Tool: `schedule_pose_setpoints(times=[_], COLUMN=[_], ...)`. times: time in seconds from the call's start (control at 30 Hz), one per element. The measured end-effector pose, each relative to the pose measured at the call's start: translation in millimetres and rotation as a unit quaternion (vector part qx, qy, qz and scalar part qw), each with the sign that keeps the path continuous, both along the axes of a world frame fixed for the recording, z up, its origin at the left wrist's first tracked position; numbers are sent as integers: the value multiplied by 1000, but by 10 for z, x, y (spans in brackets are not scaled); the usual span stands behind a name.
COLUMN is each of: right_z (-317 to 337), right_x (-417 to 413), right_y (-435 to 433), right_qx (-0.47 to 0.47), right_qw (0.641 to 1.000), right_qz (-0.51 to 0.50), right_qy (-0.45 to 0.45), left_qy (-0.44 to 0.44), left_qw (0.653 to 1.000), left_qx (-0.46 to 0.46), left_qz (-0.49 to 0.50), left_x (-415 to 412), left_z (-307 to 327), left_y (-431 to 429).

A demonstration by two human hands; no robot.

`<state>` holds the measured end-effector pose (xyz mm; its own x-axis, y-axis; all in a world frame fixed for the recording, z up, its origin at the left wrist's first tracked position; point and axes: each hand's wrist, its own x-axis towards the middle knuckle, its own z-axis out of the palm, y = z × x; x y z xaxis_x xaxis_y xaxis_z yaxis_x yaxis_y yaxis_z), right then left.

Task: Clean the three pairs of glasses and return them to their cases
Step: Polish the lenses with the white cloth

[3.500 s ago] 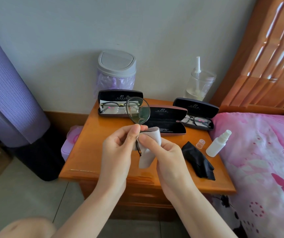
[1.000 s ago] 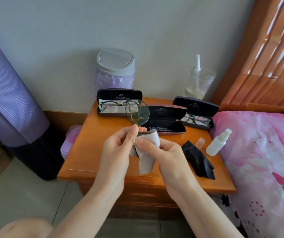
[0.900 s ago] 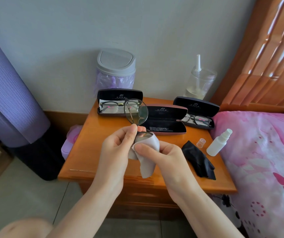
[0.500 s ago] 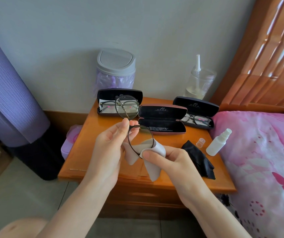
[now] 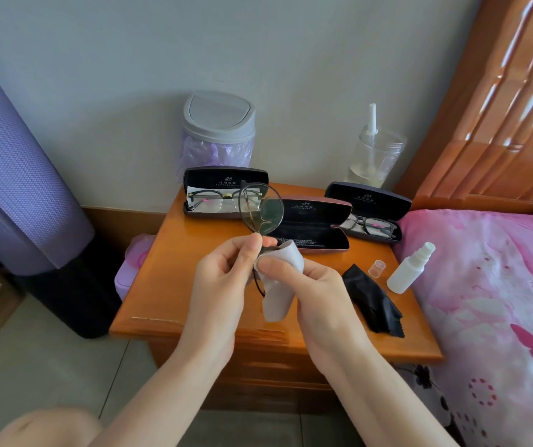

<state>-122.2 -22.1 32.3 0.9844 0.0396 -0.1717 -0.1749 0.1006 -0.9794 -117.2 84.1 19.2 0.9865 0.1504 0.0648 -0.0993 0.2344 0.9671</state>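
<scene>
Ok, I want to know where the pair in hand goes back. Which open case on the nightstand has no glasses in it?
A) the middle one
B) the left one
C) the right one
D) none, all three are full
A: the middle case shows only dark lining; the left case and right case each hold glasses.

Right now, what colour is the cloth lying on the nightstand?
The cloth is black, shown best in the head view.

Left case lid (image 5: 226, 179) shows a logo, perhaps "GM"; smaller print unreadable.
</scene>
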Motion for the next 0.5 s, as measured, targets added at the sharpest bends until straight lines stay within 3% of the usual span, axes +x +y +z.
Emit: schedule_pose_setpoints(times=[0.2, 0.5], right_z=[-4, -1], right_x=[-5, -29], right_y=[34, -51], right_qx=[33, 32], right_qw=[998, 996], right_qz=[-42, -80], right_qy=[30, 19], left_qy=[3, 5], left_qw=[1000, 999], left_qx=[12, -42], left_qz=[-1, -16], left_x=[14, 24], left_z=[-3, 14], left_y=[23, 5])
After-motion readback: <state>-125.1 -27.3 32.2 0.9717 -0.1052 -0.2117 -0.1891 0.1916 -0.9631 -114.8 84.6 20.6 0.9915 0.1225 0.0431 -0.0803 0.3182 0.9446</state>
